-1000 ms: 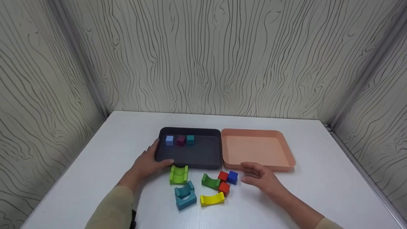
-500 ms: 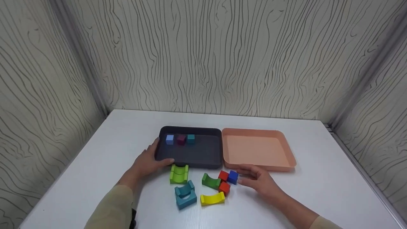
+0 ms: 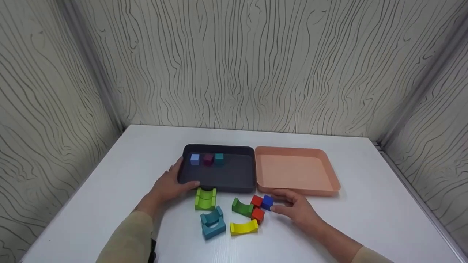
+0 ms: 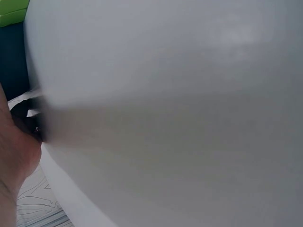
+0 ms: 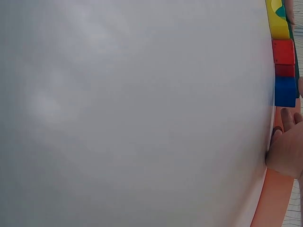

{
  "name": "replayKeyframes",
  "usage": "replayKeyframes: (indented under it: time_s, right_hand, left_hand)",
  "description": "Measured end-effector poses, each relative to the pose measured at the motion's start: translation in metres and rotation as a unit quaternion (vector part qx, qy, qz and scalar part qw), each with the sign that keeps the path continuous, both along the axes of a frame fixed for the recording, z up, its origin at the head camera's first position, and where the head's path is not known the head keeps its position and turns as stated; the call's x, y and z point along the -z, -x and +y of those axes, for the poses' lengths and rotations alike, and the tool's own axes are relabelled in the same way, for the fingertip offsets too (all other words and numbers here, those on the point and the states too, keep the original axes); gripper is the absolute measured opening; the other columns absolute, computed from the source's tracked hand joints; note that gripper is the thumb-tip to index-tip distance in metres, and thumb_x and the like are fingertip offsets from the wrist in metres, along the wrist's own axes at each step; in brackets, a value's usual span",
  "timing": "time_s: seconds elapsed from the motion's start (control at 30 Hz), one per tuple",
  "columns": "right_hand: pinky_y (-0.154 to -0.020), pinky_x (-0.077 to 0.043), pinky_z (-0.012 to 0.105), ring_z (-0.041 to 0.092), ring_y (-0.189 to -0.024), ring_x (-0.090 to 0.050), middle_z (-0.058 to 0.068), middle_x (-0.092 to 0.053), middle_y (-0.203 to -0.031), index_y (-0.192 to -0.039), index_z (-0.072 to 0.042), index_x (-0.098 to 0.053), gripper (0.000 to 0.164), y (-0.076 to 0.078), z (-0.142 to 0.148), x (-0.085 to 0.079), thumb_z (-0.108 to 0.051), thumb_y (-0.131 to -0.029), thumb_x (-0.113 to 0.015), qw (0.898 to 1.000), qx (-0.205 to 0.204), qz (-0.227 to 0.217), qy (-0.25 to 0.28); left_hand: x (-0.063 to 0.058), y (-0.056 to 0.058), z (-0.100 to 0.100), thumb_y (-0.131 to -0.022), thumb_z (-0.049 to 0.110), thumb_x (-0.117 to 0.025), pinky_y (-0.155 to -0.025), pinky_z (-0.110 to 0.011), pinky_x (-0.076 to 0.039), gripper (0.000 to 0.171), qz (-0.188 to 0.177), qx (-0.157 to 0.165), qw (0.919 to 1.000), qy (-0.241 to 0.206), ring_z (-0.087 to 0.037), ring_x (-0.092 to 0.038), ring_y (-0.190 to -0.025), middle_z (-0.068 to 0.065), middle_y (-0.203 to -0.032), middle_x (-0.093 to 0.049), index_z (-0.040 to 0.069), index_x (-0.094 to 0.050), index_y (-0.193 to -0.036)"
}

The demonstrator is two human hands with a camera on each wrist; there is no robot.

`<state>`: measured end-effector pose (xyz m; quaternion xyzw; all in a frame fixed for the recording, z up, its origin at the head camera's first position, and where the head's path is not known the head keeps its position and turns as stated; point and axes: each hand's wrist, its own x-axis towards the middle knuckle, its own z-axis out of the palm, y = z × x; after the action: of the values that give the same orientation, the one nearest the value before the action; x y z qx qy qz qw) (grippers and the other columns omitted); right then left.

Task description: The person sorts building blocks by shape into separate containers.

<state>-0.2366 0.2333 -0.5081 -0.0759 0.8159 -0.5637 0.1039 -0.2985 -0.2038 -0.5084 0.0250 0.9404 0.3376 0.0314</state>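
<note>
My left hand [image 3: 167, 185] rests at the left front corner of the dark tray [image 3: 234, 188], fingers along its left side and thumb at the front rim. Inside that tray stand a light blue cube [image 3: 195, 159], a maroon cube [image 3: 208, 159] and a teal cube [image 3: 219, 159]. My right hand [image 3: 298, 210] is beside a dark blue cube [image 3: 267, 203], its fingers loosely bent and thumb tip right at the cube's edge. The cube sits against a red cube [image 3: 256, 201]; another red cube [image 3: 257, 215] lies just in front.
A peach tray [image 3: 296, 191] adjoins the dark one on the right. On the white table before them lie a green arch block [image 3: 242, 207], lime arch blocks [image 3: 205, 200], teal arch blocks [image 3: 213, 228] and a yellow arch block [image 3: 244, 228]. Patterned panels [image 3: 234, 65] enclose the table.
My right hand has moved left, bringing its thumb and fingers up to the dark blue cube. The left hand stays at the dark tray; the blocks have kept their places.
</note>
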Motion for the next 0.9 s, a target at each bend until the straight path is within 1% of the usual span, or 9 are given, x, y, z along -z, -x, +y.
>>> replayKeyframes:
  time_s: [0.13, 0.27, 0.47, 0.7, 0.9]
  right_hand:
    - [-0.108, -0.053, 0.038, 0.028, -0.128, -0.062, 0.006, -0.069, -0.137, -0.14, -0.015, -0.069, 0.054, -0.0002, -0.0035, -0.0006, -0.027, -0.09, -0.087, 1.0, 0.017, -0.01, -0.01]
    - [-0.11, -0.051, 0.041, 0.027, -0.127, -0.063, 0.004, -0.07, -0.134, -0.136, -0.015, -0.071, 0.052, -0.0015, -0.0066, -0.0007, -0.026, -0.089, -0.089, 0.999, 0.03, -0.017, -0.018]
    - [-0.111, -0.05, 0.042, 0.025, -0.126, -0.063, 0.003, -0.07, -0.133, -0.134, -0.015, -0.073, 0.048, -0.0026, -0.0089, -0.0001, -0.022, -0.089, -0.089, 0.999, 0.038, -0.008, -0.025]
    - [-0.11, -0.051, 0.042, 0.026, -0.125, -0.063, 0.004, -0.07, -0.132, -0.132, -0.014, -0.074, 0.045, -0.0014, -0.0093, 0.0017, -0.022, -0.09, -0.088, 0.999, 0.033, -0.002, -0.028]
    - [-0.112, -0.05, 0.047, 0.025, -0.123, -0.063, 0.003, -0.071, -0.131, -0.128, -0.015, -0.076, 0.041, -0.0021, -0.0097, 0.0039, -0.02, -0.089, -0.088, 0.998, 0.045, 0.012, -0.045]
  left_hand:
    - [-0.0013, 0.0004, 0.0005, -0.086, 0.075, -0.073, -0.123, -0.068, -0.024, 0.121, -0.003, -0.001, 1.0, -0.002, -0.051, -0.022, -0.157, -0.023, -0.173, -0.024, 0.018, -0.01, -0.172]
    - [-0.0006, -0.0001, 0.0003, -0.086, 0.075, -0.073, -0.123, -0.067, -0.025, 0.122, -0.003, 0.0, 1.0, -0.002, -0.051, -0.023, -0.156, -0.023, -0.173, -0.023, 0.018, -0.009, -0.172]
    - [-0.001, -0.0009, -0.0005, -0.086, 0.075, -0.073, -0.123, -0.067, -0.025, 0.122, 0.002, 0.001, 1.0, -0.003, -0.051, -0.024, -0.156, -0.024, -0.172, -0.024, 0.016, -0.009, -0.172]
    - [0.0007, 0.0005, -0.0011, -0.086, 0.075, -0.073, -0.123, -0.067, -0.025, 0.122, 0.004, 0.003, 1.0, -0.001, -0.05, -0.024, -0.156, -0.023, -0.172, -0.024, 0.016, -0.009, -0.172]
    - [0.0009, 0.0015, -0.0001, -0.085, 0.075, -0.073, -0.123, -0.067, -0.025, 0.123, 0.003, 0.003, 1.0, -0.005, -0.05, -0.026, -0.156, -0.023, -0.172, -0.026, 0.015, -0.01, -0.172]
